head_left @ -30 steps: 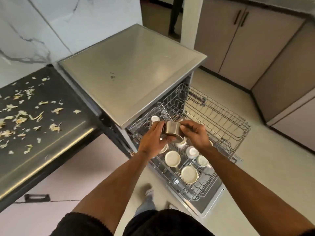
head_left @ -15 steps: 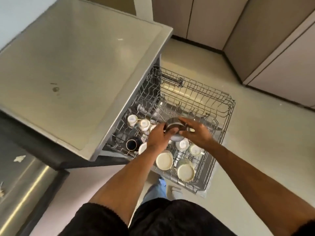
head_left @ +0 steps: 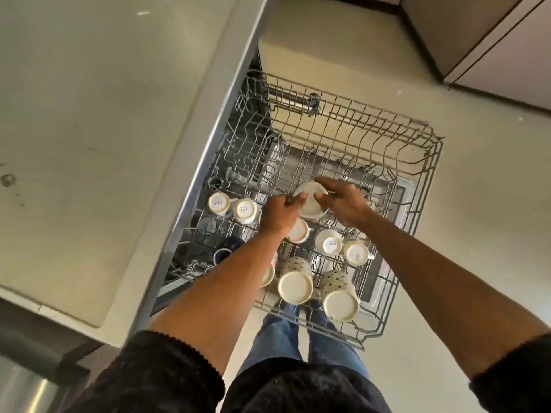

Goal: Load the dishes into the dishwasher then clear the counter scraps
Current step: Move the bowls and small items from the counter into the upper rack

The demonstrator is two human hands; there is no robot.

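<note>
A small steel cup (head_left: 310, 202), turned bottom up, is low over the middle of the pulled-out wire dishwasher rack (head_left: 417, 138). My left hand (head_left: 278, 216) grips its left side and my right hand (head_left: 343, 201) holds its right side with curled fingers. Several white cups and mugs stand upside down in the rack, among them two small ones (head_left: 219, 203) at the left, two (head_left: 329, 245) on the right and two speckled mugs (head_left: 295, 286) at the front. A dark blue cup (head_left: 222, 254) lies under the counter's edge.
The steel top (head_left: 104, 129) of the dishwasher fills the left side, with its edge over the rack's left part. The rack's far right half holds nothing. Beige floor (head_left: 477, 189) surrounds the rack, cabinets (head_left: 492, 40) stand at the top right, and my legs are below the rack's front.
I have leaned further over the rack. Both hands have lowered the steel cup and turned it bottom up near the rack's tines. The scrap-strewn counter has left the view.
</note>
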